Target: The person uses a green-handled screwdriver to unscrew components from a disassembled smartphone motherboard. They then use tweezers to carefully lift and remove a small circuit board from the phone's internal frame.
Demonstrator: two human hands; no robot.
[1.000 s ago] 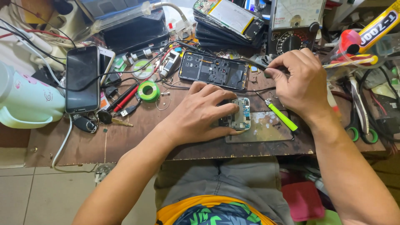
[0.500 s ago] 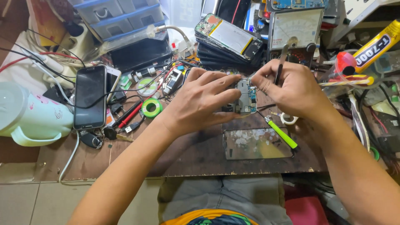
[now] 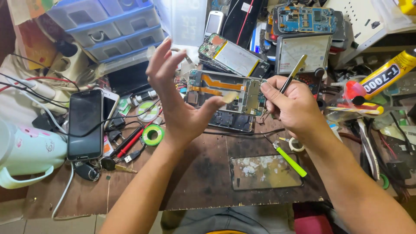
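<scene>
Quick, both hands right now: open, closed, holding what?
Left hand: open, fingers spread, a small pale scrap at the thumb tip.
Right hand: closed on tweezers, by the opened phone.

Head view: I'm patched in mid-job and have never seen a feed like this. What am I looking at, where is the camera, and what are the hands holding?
There is no machine here, only a person's two bare hands. The single camera sits on the person's head and looks down at a cluttered wooden bench. The left hand is raised and open, with a small pale scrap on its thumb tip. The right hand pinches tweezers beside an opened phone with its insides showing. On the bench lie a glass panel, a green-handled tool, a roll of green tape, a black phone and a meter.
</scene>
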